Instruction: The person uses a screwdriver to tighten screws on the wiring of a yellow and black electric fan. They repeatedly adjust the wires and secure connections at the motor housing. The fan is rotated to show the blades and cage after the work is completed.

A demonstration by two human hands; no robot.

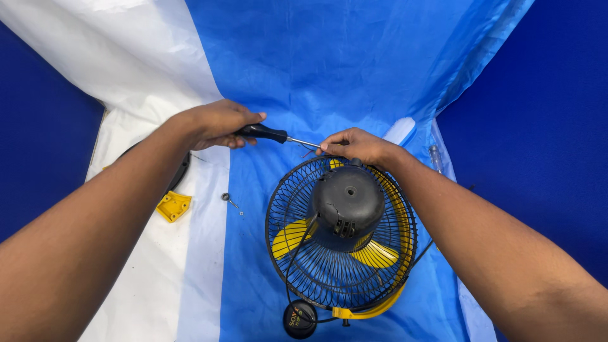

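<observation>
A blue and white plastic sheet [304,69] covers the bench and fills most of the frame, white in the upper and lower left, blue through the middle. In the lower centre of the frame a small fan [342,234] lies face down on the sheet, its black wire cage around yellow blades, its black motor housing [347,206] facing up. Two bare forearms come in from the lower corners. The left hand [215,123], at centre left, is closed around the black handle of a screwdriver [269,133], whose thin shaft points right toward the top rim of the cage. The right hand [358,145] rests on that top rim, fingers curled down at the screwdriver tip; what they pinch cannot be told. A yellow plastic bracket [173,206] lies at left on the white part of the sheet. A small screw [229,200] lies between bracket and fan.
</observation>
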